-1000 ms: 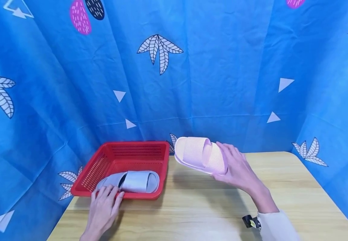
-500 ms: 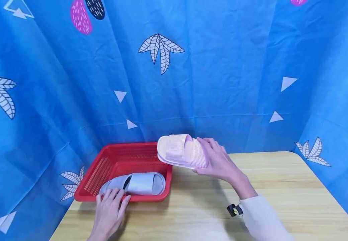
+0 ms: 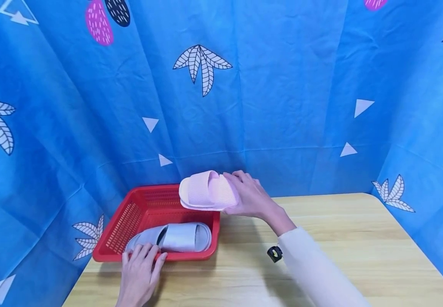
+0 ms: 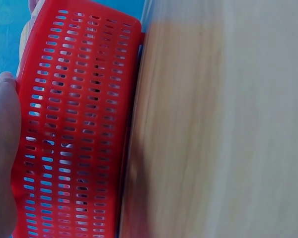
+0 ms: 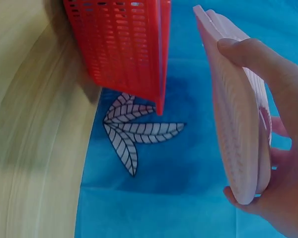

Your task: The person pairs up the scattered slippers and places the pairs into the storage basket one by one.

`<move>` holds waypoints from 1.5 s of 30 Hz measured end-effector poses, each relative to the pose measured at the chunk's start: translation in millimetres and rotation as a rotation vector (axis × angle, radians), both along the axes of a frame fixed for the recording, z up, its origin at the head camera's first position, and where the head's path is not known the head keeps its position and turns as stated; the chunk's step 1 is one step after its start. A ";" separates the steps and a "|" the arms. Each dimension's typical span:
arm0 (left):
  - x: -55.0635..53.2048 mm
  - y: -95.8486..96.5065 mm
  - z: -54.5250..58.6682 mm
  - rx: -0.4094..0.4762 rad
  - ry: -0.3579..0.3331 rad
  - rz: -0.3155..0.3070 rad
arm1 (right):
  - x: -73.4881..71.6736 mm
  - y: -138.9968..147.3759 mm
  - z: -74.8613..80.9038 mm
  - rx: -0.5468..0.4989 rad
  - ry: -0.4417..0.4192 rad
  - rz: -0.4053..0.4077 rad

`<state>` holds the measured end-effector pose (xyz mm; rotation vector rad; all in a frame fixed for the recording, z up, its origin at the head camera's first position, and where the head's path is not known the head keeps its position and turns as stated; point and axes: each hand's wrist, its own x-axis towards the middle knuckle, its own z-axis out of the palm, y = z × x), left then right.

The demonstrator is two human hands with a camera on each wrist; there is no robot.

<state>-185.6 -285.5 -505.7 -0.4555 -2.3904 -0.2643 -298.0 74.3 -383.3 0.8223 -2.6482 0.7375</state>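
My right hand [image 3: 250, 196] grips a pair of pink slippers [image 3: 202, 192] with ribbed straps, fitted together, by the end nearest it. They hang tilted above the back right part of a red plastic basket [image 3: 127, 224]. In the right wrist view, the thumb presses the sole of the pink slippers [image 5: 233, 119] and the fingers curl round the other side. Grey slippers [image 3: 181, 236] lie inside the basket along its near wall. My left hand [image 3: 141, 270] holds the basket's near rim, its fingers hooked over the edge beside the grey slippers.
The basket stands at the left of a light wooden table [image 3: 340, 247]. A blue patterned curtain [image 3: 283, 85] hangs round the back and both sides, close behind the basket. A small black device [image 3: 274, 254] sits at the right sleeve cuff.
My right hand has carried the pink slippers leftward from over the table to above the basket. My left hand stays on the rim, and the grey slippers lie as before.
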 end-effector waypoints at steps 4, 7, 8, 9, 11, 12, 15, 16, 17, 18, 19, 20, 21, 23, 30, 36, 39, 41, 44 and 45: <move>1.1 -0.1 -0.4 -0.001 -0.010 0.017 | -7.1 -16.0 1.6 0.051 -0.027 0.018; 1.0 0.5 0.0 0.004 -0.005 0.013 | -11.3 -28.2 2.9 0.086 -0.062 0.014; 0.7 0.6 -0.1 0.006 0.000 0.009 | -12.6 -32.0 3.2 0.087 -0.077 0.011; 0.3 0.8 0.0 0.008 0.005 0.007 | -13.5 -36.1 4.0 0.091 -0.099 0.005; 0.0 1.3 0.1 0.015 0.007 0.003 | -15.2 -44.3 5.1 0.095 -0.137 -0.003; -0.1 1.4 0.0 0.017 0.005 0.004 | -15.9 -48.4 6.0 0.099 -0.154 -0.004; 0.1 2.2 -0.1 0.020 -0.009 0.018 | -18.7 -60.4 7.0 0.133 -0.181 -0.001; -0.1 2.4 -0.3 0.022 -0.013 0.021 | -20.2 -64.4 6.6 0.144 -0.181 0.005; -0.4 2.6 -0.5 0.020 -0.017 0.026 | -21.5 -68.0 6.5 0.154 -0.176 0.010; -0.6 2.7 -0.8 0.019 -0.020 0.029 | -22.6 -71.4 6.4 0.164 -0.172 0.015; -0.7 2.9 -0.8 0.019 -0.023 0.032 | -23.6 -74.7 5.9 0.168 -0.172 0.020; -0.8 2.9 -0.9 0.019 -0.028 0.034 | -24.7 -77.8 5.6 0.174 -0.170 0.024; -0.8 3.0 -0.9 0.019 -0.033 0.038 | -25.8 -80.9 4.9 0.178 -0.171 0.030; -1.2 2.6 -1.6 0.018 -0.045 0.052 | -27.6 -86.6 4.3 0.192 -0.178 0.040; -4.3 1.7 -2.7 0.014 -0.066 0.070 | -33.6 -103.9 1.1 0.247 -0.233 0.041; -4.3 1.9 -3.3 0.003 -0.086 0.085 | -37.0 -121.7 -0.2 0.290 -0.255 0.035; -3.6 2.3 -2.8 -0.001 -0.103 0.103 | -38.8 -132.0 0.1 0.297 -0.272 0.041; -3.6 2.2 -2.5 0.002 -0.107 0.104 | -40.3 -138.7 -0.4 0.302 -0.272 0.042; -3.5 1.5 -2.6 0.007 -0.101 0.099 | -41.5 -147.6 -2.1 0.317 -0.271 0.030; -3.2 1.5 -2.8 0.007 -0.101 0.097 | -41.5 -150.2 -3.1 0.332 -0.268 0.023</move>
